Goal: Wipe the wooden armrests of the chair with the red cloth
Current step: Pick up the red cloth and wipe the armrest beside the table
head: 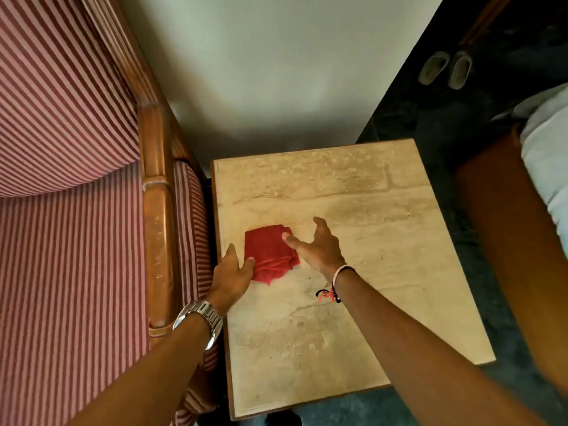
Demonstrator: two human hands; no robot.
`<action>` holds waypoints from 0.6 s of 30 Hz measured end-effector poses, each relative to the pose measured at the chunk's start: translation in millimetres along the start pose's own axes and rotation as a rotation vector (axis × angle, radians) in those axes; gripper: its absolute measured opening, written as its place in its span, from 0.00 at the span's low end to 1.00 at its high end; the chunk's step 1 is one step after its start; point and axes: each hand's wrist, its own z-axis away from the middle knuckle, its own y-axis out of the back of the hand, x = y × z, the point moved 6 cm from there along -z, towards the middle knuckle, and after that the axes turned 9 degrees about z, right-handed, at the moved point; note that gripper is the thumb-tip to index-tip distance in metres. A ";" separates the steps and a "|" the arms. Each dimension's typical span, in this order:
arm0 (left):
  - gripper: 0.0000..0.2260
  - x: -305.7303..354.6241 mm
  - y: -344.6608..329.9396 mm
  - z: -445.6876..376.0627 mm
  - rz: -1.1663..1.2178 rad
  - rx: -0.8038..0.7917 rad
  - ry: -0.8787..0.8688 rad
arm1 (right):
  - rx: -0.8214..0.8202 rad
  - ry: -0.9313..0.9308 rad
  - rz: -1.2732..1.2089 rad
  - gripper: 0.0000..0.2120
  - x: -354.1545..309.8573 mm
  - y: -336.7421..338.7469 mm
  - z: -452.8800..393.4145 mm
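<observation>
Here, on my far left, I see the chair (70, 241) with red and white striped fabric, and its wooden armrest (158, 241) runs along the right side of the seat; the wood is glossy with some pale worn spots. My left hand (230, 276), with a metal watch (203, 318) on the wrist, is at the left edge of the small table (384, 272); its fingers are loosely spread and the thumb touches the left border of the red cloth (270, 255). The cloth lies folded and a bit wrinkled on the beige stone-like tabletop, near the left edge, between both hands. My right hand (319, 247) hovers just beside it, fingers released and spread, thumb over the cloth's right edge. A thread bracelet (335, 287) is on this wrist. I can read no writing anywhere.
</observation>
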 end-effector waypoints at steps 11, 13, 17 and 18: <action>0.25 -23.5 -8.9 -55.0 0.240 0.157 0.099 | 0.000 -0.023 -0.090 0.35 25.3 -39.5 -36.6; 0.27 -22.7 -12.4 -57.7 0.271 0.159 0.117 | -0.016 -0.027 -0.106 0.35 22.1 -47.7 -36.8; 0.30 -26.6 -14.5 -62.5 0.310 0.162 0.159 | 0.014 0.003 -0.064 0.23 17.9 -55.6 -36.7; 0.30 -27.6 -14.4 -62.4 0.323 0.159 0.173 | 0.009 -0.003 -0.053 0.21 17.5 -55.9 -35.8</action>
